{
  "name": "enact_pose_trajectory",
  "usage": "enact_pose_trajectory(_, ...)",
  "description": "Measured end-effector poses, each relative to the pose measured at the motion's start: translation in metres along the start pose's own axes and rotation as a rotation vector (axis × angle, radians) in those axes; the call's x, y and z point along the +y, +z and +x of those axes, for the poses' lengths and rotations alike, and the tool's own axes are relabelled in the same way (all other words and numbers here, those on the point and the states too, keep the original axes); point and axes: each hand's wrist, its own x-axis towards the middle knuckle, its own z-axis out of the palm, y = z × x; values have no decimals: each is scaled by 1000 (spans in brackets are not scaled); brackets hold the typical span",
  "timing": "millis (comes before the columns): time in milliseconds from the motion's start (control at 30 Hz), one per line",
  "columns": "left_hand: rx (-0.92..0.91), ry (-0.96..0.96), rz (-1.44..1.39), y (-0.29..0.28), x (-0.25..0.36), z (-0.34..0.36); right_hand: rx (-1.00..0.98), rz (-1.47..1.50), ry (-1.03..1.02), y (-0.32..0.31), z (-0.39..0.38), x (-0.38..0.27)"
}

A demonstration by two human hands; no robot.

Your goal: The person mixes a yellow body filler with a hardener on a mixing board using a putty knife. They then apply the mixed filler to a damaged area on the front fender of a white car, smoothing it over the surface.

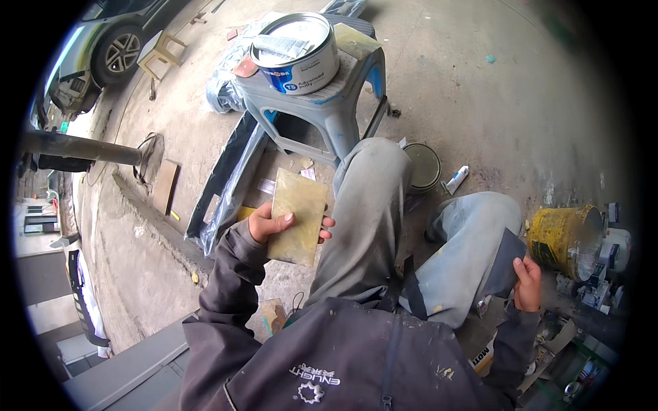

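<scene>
My left hand is closed around a flat, rectangular, yellowish board, thumb on its face and fingertips showing past its right edge. The board stands nearly upright in front of my left knee. In my right hand I pinch a dark grey sheet that looks like sandpaper, beside my right knee. The two are well apart. Ahead of me, a putty can sits on a grey plastic stool, with a pale flat piece lying across its top.
A round dark lid and a white tube lie on the floor beyond my knees. A yellow bucket stands at the right near assorted clutter. Left are a dark plastic-wrapped strip, a post, a small stool and a car.
</scene>
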Motion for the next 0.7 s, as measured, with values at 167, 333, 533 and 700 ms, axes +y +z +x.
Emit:
enact_pose_trajectory(167, 148, -6, 363, 40, 26, 60, 168, -26, -214, 71, 35, -69)
enact_pose_trajectory(333, -110, 82, 502, 74, 52, 158, 48, -68, -233, 105, 104, -113)
enact_pose_trajectory(533, -196, 123, 211, 84, 44, 268, -75, 0, -175, 131, 192, -105)
enact_pose_trajectory(700, -192, 45, 320, 64, 33, 305, -152, 319, -58, 153, 246, -80)
